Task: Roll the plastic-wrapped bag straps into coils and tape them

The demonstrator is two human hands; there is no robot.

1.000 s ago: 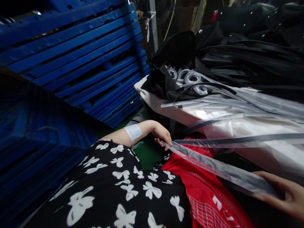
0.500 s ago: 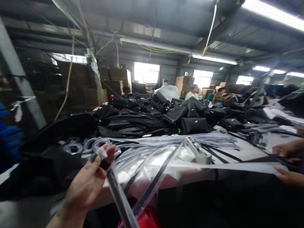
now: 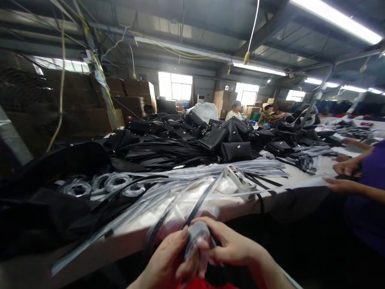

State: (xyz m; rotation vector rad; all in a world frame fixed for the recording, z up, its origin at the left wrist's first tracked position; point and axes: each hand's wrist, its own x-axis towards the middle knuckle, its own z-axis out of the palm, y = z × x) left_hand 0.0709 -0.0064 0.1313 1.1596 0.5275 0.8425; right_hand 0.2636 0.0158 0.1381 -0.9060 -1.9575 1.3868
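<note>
Low in the centre of the head view, my left hand (image 3: 168, 259) and my right hand (image 3: 233, 245) meet around a grey, plastic-wrapped strap bundle (image 3: 198, 235). Fingers of both hands are closed on it, and its lower part is partly hidden by them. Just beyond, long plastic-sleeved straps (image 3: 129, 214) fan over the table's front edge. Coiled wrapped straps (image 3: 116, 182) lie on dark material at the left. A grey tape dispenser (image 3: 240, 180) stands on the table behind my hands.
Black bags (image 3: 237, 151) and loose black straps (image 3: 162, 150) are heaped across the table (image 3: 321, 164). At the right, a co-worker in purple (image 3: 371, 172) reaches over the edge. Two people sit behind the heap, with cartons (image 3: 224, 100) farther back.
My left hand has moved right and down from the coils. My right hand has come into view, and both now hold the bundle. The view has turned right, showing more of the co-worker.
</note>
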